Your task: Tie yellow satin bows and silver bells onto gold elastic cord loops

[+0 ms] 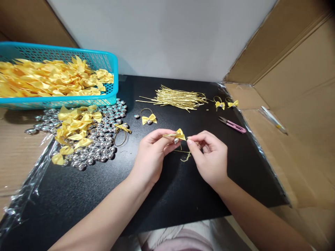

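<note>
Between thumb and fingers, my left hand [154, 150] pinches a yellow ribbon bow [180, 134] with a silver bead [176, 141] hanging under it. My right hand [209, 153] is closed just to the right of the bow, its thumb and index finger pressed together at the bow's end. What those fingertips hold is too small to make out. A thin gold cord [186, 157] dangles or lies between the hands. Beyond my left hand, a finished-looking bow with a bead and a ring [149, 119] rests on the black table [172, 195].
At the left, a blue basket [115, 69] holds many yellow bows. Below it lie silver beads [96, 150] and loose bows [78, 122]. Gold cords [180, 98] are piled at the back. Pink thread snips [232, 124], two bows [220, 104] and a white pen-like tool [273, 119] lie right.
</note>
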{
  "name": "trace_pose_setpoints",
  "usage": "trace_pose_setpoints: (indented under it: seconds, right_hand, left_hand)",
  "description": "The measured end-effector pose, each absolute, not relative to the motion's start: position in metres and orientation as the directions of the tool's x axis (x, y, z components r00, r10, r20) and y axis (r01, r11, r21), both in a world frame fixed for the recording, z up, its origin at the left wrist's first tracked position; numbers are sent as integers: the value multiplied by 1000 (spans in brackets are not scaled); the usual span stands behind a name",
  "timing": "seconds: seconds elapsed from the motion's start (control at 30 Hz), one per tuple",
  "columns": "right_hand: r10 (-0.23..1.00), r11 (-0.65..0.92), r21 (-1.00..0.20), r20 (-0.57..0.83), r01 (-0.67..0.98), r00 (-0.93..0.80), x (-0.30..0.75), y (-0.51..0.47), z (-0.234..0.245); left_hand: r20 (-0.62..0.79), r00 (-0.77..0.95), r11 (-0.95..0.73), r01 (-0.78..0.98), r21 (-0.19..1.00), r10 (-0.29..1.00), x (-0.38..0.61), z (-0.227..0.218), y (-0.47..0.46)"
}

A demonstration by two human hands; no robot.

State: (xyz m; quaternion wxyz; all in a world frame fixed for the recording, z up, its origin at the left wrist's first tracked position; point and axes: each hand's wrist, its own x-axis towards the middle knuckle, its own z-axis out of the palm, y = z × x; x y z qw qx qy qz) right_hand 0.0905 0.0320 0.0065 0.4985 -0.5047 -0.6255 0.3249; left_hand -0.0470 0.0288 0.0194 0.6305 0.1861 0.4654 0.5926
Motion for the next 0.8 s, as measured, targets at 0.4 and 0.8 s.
trace_pose_setpoints:
  seconds: [0.4, 0.8]
  right_hand:
    - [945, 316, -884, 326, 345, -29, 92, 33, 6]
    - [904, 420, -800, 410, 429, -119, 94, 35, 9]
  left_hand:
    - [-371, -114, 240, -583, 776, 922, -47, 18, 29]
    - [-366, -106, 248, -562, 789, 924, -48, 16, 30]
